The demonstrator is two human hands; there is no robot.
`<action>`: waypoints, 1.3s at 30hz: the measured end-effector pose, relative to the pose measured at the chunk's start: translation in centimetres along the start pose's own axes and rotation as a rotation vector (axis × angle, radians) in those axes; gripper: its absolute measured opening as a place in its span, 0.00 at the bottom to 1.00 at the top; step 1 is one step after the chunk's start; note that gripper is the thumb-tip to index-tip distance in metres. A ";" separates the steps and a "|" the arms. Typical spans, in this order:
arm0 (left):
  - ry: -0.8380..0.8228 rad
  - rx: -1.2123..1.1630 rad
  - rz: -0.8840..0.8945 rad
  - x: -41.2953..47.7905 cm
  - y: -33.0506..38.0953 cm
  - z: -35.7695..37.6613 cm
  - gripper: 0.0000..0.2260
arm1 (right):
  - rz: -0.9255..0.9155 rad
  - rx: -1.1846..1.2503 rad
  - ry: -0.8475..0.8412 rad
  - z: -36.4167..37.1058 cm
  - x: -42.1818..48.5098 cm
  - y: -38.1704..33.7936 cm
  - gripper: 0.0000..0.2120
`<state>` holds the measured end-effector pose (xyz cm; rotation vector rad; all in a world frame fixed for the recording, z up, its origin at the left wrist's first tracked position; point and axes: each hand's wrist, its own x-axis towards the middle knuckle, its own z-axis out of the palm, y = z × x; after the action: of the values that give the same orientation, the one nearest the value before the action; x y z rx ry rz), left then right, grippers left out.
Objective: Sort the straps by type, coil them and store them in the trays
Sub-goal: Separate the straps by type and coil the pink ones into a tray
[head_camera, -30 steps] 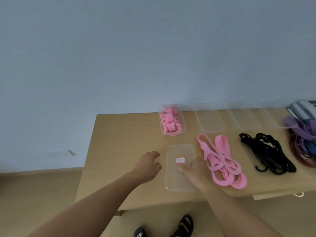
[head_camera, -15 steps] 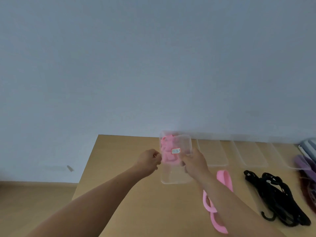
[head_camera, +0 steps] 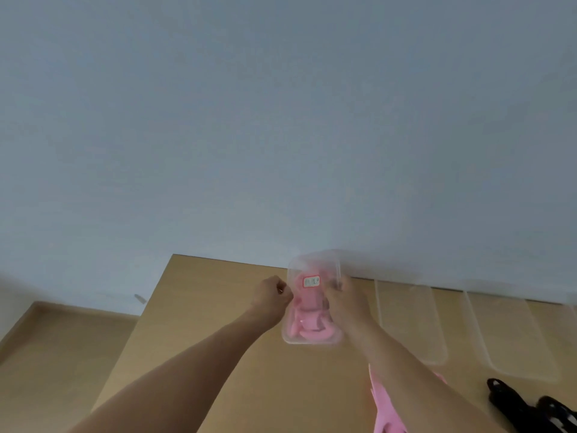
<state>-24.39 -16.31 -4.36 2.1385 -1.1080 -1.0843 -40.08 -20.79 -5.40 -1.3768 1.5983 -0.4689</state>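
Two hands, left hand [head_camera: 271, 296] and right hand [head_camera: 345, 303], pinch the long edges of the clear lid [head_camera: 315, 264] over the tray [head_camera: 309, 342] of coiled pink straps [head_camera: 307, 326] on the surface [head_camera: 218, 307]; thin, light and bendy, it likely needs rim grips.

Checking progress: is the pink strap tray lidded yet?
Covered: the labelled lid lies over the pink coils; snapped shut, cannot tell.

Dim, flat indoor light; soft, blurred picture.
The wall [head_camera: 281, 120] shows an even grey-blue, the tabletop [head_camera: 215, 310] a dull tan that darkens toward the bottom. Motion blur smears the left hand [head_camera: 271, 295], right hand [head_camera: 347, 300] and clear tray [head_camera: 312, 341]; the tabletop's edges slant with wide-angle distortion.
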 end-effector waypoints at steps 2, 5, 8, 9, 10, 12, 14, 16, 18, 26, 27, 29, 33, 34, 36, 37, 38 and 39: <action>0.012 -0.010 0.015 0.4 -0.1 0.3 0.05 | 0.002 -0.021 0.029 -0.2 0.4 0.6 0.18; 0.003 -0.056 0.015 0.6 -0.6 0.7 0.05 | 0.001 -0.151 0.093 -0.9 0.7 1.4 0.19; -0.021 -0.177 -0.043 0.7 -0.8 0.8 0.04 | 0.011 -0.240 0.190 -1.9 1.0 1.9 0.19; -0.027 -0.202 -0.064 0.8 -0.8 0.7 0.04 | 0.018 -0.225 0.200 -2.0 1.1 2.0 0.19; -0.034 -0.218 -0.080 0.8 -0.7 0.7 0.03 | 0.022 -0.207 0.186 -2.1 1.2 2.1 0.18; -0.048 -0.235 -0.103 0.8 -0.7 0.6 0.03 | 0.005 -0.211 0.131 -1.8 1.5 2.3 0.15; -0.056 -0.230 -0.107 0.7 -0.9 0.6 0.03 | -0.012 -0.235 0.108 -1.3 1.5 2.4 0.14; -0.030 -0.160 -0.068 0.4 -1.1 0.6 0.03 | -0.013 -0.243 0.102 -0.9 1.4 2.5 0.13; 0.067 0.092 0.051 0.1 -1.2 1.0 0.12 | -0.015 -0.263 0.102 -0.7 1.2 2.7 0.11; 0.195 0.748 0.671 -1.2 0.0 4.8 0.24 | -0.039 -0.298 0.147 -0.3 0.2 2.6 0.17; 0.166 0.767 0.633 -1.1 -0.2 5.2 0.26 | -0.042 -0.294 0.145 -0.3 0.1 2.6 0.19; 0.087 0.800 0.584 -0.9 -1.0 6.0 0.31 | -0.042 -0.299 0.137 -0.4 0.2 2.6 0.20; 0.053 0.836 0.606 -0.5 -1.8 6.4 0.36 | -0.018 -0.292 0.105 -0.8 1.3 2.5 0.16; 0.055 0.848 0.627 -0.3 -2.0 6.5 0.36 | -0.015 -0.265 0.121 -0.9 1.7 2.2 0.14; 0.066 0.848 0.640 -0.2 -2.2 6.5 0.35 | -0.016 -0.225 0.166 -1.0 2.7 1.6 0.12; 0.067 0.853 0.645 -0.1 -2.2 6.4 0.35 | -0.020 -0.226 0.173 -1.1 3.2 1.2 0.14; 0.061 0.859 0.652 -0.1 -2.0 6.3 0.35 | -0.022 -0.229 0.167 -1.0 3.8 0.9 0.16; 0.057 0.862 0.660 -0.3 -1.9 6.2 0.35 | -0.019 -0.226 0.163 -1.0 4.2 0.8 0.18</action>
<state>-28.74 -15.43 -9.08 2.0278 -2.3198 -0.2306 -40.98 -24.65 -7.20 -1.5559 1.8165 -0.4308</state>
